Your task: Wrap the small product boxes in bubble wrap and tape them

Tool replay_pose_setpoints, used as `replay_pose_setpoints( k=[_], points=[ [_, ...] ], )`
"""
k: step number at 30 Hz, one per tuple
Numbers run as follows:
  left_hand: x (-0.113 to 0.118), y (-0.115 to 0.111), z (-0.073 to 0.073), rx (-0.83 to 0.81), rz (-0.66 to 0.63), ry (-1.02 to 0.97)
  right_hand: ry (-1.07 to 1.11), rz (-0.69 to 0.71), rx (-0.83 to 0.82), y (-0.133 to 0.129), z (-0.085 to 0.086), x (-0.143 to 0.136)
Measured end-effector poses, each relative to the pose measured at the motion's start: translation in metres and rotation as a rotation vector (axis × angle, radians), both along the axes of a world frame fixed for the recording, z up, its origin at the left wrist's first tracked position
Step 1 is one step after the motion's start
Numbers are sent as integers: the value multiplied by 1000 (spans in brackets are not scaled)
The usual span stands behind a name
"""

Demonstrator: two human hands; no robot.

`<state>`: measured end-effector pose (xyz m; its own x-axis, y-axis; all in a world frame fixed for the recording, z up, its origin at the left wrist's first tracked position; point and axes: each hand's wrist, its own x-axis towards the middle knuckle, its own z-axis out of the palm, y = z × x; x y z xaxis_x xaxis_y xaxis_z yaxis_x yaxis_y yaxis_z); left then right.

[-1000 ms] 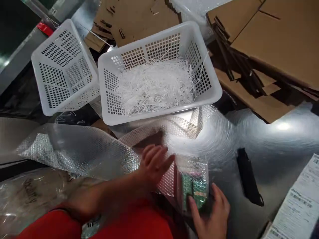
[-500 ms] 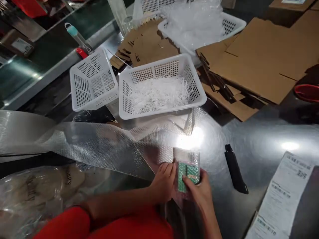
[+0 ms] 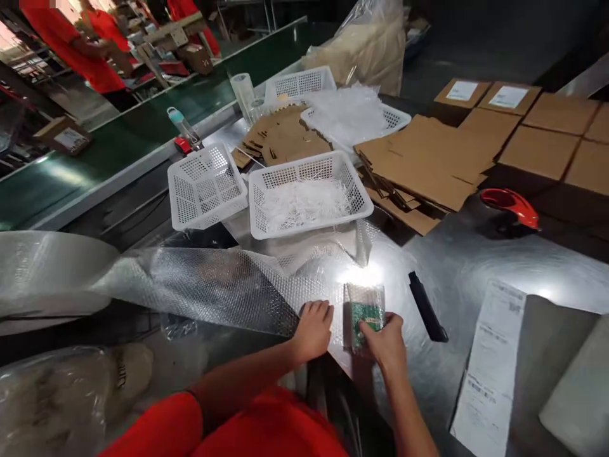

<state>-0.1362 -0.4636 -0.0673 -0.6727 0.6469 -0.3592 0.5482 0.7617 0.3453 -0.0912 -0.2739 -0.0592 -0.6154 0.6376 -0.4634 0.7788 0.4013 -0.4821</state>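
Observation:
A small green package in clear bubble wrap is near the table's front edge. My right hand grips its right side, thumb on top and the other fingers partly hidden. To its left, my left hand lies flat on the bubble wrap sheet, fingers stretched out and holding nothing. This sheet runs left to a large roll. Right of the package rests a black box cutter, apart from my hand. Farther right lies a strip of printed labels.
Behind the sheet stand a white basket of clear thin pieces and another white basket. Flat cardboard and a red tape dispenser are at right. Beyond a green conveyor, people in red stand.
My left hand has come off the package and moved slightly left onto the bubble wrap. My right hand still grips the package. The view has tilted up, showing more of the background.

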Motion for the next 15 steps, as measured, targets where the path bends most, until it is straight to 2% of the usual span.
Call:
replay_pose_setpoints(
  k=[3,7,10,13,15],
  points=[
    [-20,-45,-6,-113,54,84,-26,48,290,-47,13,-7],
    [-50,-87,-10,-109,-73,71,-15,77,656,-117,4,-17],
    [-62,-94,-8,-94,-159,30,23,74,751,-149,-6,-24],
    [-66,-90,-4,-103,-178,-10,17,101,795,-161,-5,-27],
    [-67,-88,-3,-100,-185,-29,-6,186,780,-164,-2,-27]
  ],
)
